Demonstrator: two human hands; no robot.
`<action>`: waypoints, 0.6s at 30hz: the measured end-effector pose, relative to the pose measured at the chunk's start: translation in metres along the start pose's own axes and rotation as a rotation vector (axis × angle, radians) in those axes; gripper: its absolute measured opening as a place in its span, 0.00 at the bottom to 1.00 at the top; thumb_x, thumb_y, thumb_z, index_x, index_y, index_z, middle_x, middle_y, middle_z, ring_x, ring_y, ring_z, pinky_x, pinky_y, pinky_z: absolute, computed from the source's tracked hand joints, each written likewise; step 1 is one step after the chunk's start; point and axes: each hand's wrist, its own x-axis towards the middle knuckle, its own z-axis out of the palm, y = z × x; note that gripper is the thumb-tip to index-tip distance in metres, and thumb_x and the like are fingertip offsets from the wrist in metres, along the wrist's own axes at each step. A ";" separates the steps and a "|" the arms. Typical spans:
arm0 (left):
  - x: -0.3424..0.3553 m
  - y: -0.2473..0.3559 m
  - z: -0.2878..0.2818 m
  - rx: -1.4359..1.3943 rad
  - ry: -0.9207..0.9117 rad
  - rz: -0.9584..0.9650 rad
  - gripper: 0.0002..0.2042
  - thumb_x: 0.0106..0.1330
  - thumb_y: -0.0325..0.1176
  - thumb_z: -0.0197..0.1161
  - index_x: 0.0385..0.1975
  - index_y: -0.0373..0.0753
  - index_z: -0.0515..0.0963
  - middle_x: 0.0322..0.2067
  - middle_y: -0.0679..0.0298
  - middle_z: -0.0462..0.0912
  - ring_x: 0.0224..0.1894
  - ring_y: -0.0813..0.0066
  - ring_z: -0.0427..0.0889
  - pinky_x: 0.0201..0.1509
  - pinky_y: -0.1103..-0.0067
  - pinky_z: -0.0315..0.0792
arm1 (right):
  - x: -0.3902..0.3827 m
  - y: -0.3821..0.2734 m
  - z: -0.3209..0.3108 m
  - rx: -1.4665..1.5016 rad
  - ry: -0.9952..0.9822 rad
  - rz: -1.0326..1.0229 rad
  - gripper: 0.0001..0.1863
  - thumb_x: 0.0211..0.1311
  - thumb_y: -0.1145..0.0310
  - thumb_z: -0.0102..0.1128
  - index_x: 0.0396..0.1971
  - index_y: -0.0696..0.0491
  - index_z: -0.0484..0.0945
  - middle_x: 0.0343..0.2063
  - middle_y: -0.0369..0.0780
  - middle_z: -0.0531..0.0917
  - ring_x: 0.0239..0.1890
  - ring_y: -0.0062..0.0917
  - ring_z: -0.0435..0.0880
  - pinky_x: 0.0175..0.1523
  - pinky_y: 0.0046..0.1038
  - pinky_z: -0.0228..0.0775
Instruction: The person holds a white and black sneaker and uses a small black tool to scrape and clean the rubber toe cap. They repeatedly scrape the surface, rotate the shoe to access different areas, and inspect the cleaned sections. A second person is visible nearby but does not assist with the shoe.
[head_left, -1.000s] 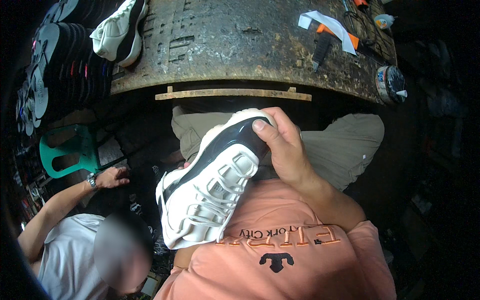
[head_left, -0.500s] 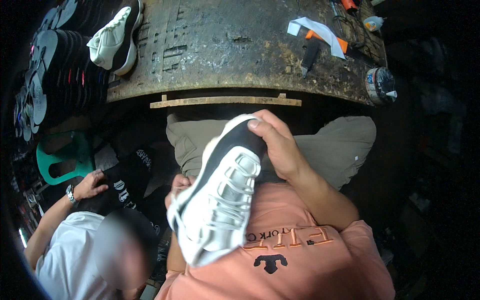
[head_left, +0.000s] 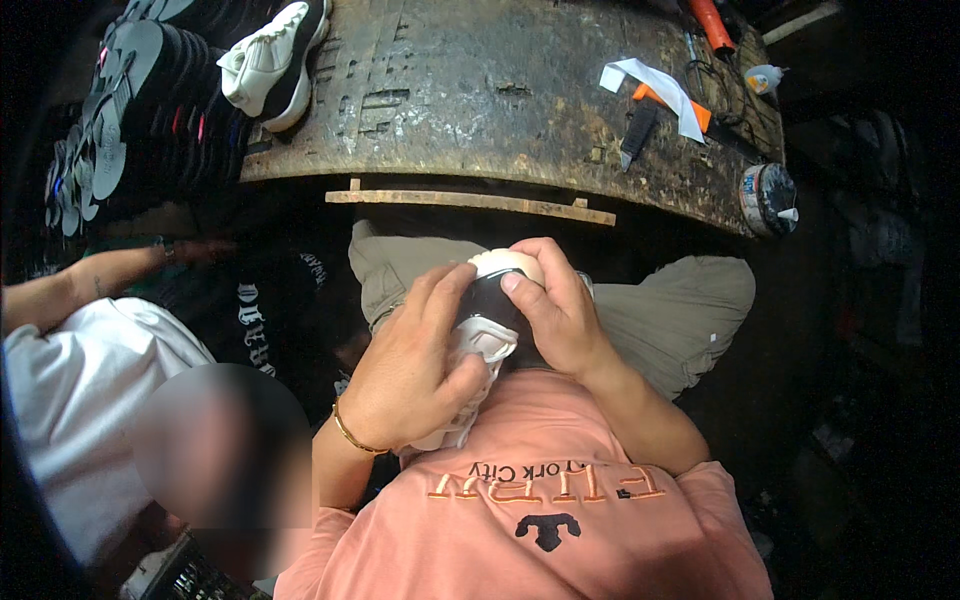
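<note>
Both hands hold a white and black sneaker [head_left: 492,300] over my lap, its toe pointing away from me and its heel end against my shirt. My left hand [head_left: 420,350] lies over the near left side, fingers closed along the toe's left edge, and hides much of the laces. Gripping the toe from the right is my right hand [head_left: 552,300], thumb on the black upper and fingers round the pale sole edge. A matching sneaker [head_left: 275,65] rests at the left end of the worn workbench [head_left: 450,110].
On the bench's right lie a white strip [head_left: 655,85], an orange-handled tool [head_left: 700,112], a dark blade-shaped tool [head_left: 637,135], a small bottle [head_left: 763,78] and a tin [head_left: 767,200]. Stacked flip-flops [head_left: 115,110] stand at far left. Another person [head_left: 100,350] sits close on my left.
The sneaker has been lowered and tilted so its toe faces away. My left hand has come up from beneath onto its left side. The person beside me has shifted, arm reaching outward.
</note>
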 end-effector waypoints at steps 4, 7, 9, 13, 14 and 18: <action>0.002 0.004 0.020 0.156 -0.011 0.013 0.43 0.53 0.36 0.68 0.69 0.23 0.58 0.64 0.33 0.66 0.65 0.32 0.70 0.70 0.59 0.67 | 0.005 0.015 -0.001 -0.074 0.005 0.001 0.17 0.71 0.60 0.59 0.48 0.58 0.74 0.40 0.48 0.84 0.43 0.36 0.85 0.50 0.36 0.75; 0.002 0.002 0.037 0.260 -0.025 -0.034 0.50 0.50 0.40 0.75 0.70 0.20 0.54 0.65 0.30 0.63 0.66 0.29 0.67 0.72 0.57 0.66 | 0.008 0.024 -0.001 -0.090 0.018 -0.005 0.16 0.71 0.61 0.58 0.47 0.59 0.74 0.39 0.48 0.85 0.42 0.36 0.86 0.49 0.36 0.76; 0.004 0.001 0.044 0.326 0.007 -0.030 0.53 0.49 0.41 0.76 0.70 0.19 0.53 0.67 0.31 0.61 0.68 0.33 0.67 0.73 0.60 0.66 | 0.011 0.029 0.000 -0.075 0.025 -0.001 0.15 0.71 0.62 0.58 0.47 0.59 0.75 0.39 0.48 0.85 0.42 0.36 0.86 0.49 0.36 0.76; 0.013 0.007 0.043 0.446 -0.082 -0.107 0.54 0.48 0.40 0.77 0.71 0.19 0.52 0.66 0.30 0.62 0.67 0.33 0.69 0.72 0.61 0.67 | 0.018 0.036 0.002 -0.029 0.027 0.051 0.15 0.71 0.63 0.59 0.46 0.59 0.76 0.38 0.48 0.85 0.42 0.35 0.86 0.50 0.36 0.76; 0.017 0.009 0.038 0.463 -0.065 -0.073 0.54 0.48 0.40 0.78 0.71 0.19 0.52 0.66 0.30 0.62 0.67 0.34 0.69 0.71 0.61 0.68 | 0.022 0.037 0.002 -0.025 0.029 0.031 0.15 0.71 0.62 0.59 0.46 0.59 0.76 0.38 0.48 0.85 0.42 0.35 0.86 0.50 0.36 0.76; 0.041 0.008 0.005 0.787 -0.042 0.094 0.43 0.57 0.36 0.69 0.70 0.23 0.58 0.67 0.35 0.66 0.66 0.43 0.73 0.65 0.63 0.74 | 0.063 0.031 0.003 -0.029 0.143 -0.102 0.17 0.71 0.60 0.58 0.46 0.60 0.77 0.37 0.49 0.85 0.41 0.33 0.85 0.49 0.35 0.76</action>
